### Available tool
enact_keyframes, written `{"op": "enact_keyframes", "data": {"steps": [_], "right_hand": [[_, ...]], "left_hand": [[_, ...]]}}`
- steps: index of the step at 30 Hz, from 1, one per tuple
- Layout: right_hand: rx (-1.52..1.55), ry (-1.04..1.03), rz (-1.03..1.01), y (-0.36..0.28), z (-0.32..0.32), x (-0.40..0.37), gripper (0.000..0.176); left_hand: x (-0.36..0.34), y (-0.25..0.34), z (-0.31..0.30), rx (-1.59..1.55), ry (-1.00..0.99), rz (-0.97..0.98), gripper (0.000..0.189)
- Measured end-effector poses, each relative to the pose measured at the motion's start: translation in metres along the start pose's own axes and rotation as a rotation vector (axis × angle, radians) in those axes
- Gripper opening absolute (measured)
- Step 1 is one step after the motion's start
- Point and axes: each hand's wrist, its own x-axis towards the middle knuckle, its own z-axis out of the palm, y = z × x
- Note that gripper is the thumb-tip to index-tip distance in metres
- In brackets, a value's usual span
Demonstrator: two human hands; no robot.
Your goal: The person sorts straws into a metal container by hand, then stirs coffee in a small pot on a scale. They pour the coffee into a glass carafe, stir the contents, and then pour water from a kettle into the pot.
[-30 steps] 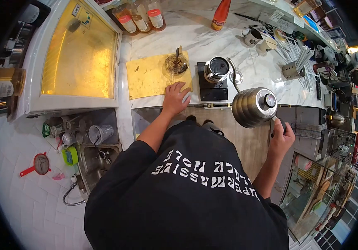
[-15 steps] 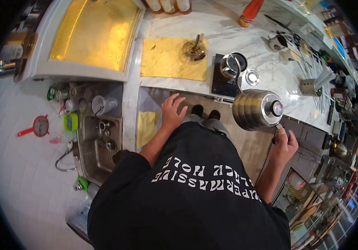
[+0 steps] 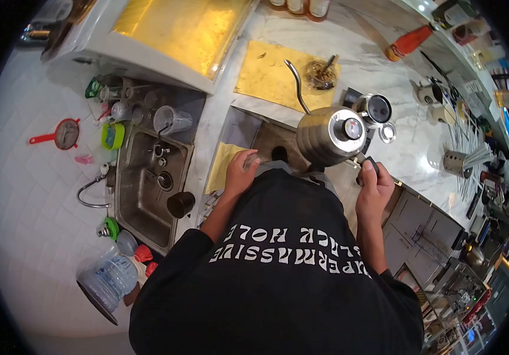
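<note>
My right hand [image 3: 376, 189] grips the dark handle of a ribbed steel gooseneck kettle [image 3: 319, 139]. The kettle hangs in front of the counter's edge, its thin spout reaching toward a yellow cloth [image 3: 266, 77]. A thermometer dial sits on the lid. My left hand [image 3: 242, 173] holds nothing and hovers by the counter front, its fingers loosely bent. On the cloth stands a glass bowl [image 3: 319, 77] with brown contents and a stick or spoon in it. Beyond the kettle, a steel-and-glass pot [image 3: 374, 109] stands on a black scale, partly hidden, beside a small round lid [image 3: 387, 132].
To the left is a steel sink [image 3: 148, 219] with plastic cups [image 3: 171, 120] behind it and a dark cup [image 3: 181, 205] at its edge. A red bottle [image 3: 408, 42] and a straw holder [image 3: 457, 162] stand on the marble counter [image 3: 408, 157].
My right hand has brought the kettle left, and its spout now points toward the cloth instead of the pot. The view has turned. My left hand's fingers are less spread.
</note>
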Motion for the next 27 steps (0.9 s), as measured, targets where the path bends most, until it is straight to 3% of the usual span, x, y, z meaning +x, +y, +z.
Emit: {"op": "enact_keyframes", "data": {"steps": [4, 14, 17, 27], "right_hand": [[0.072, -0.110, 0.035, 0.007, 0.048, 0.023, 0.034], [0.138, -0.124, -0.041, 0.044, 0.172, 0.092, 0.039], [0.210, -0.149, 0.014, 0.068, 0.192, 0.118, 0.034], [0.120, -0.044, -0.017, 0.105, 0.234, 0.160, 0.040]], "left_hand": [[0.003, -0.018, -0.014, -0.095, -0.091, -0.210, 0.037], [0.008, -0.068, -0.036, -0.167, 0.015, -0.188, 0.040], [0.007, -0.071, -0.038, -0.173, 0.027, -0.182, 0.040], [-0.002, -0.064, -0.048, -0.139, -0.011, -0.261, 0.041]]}}
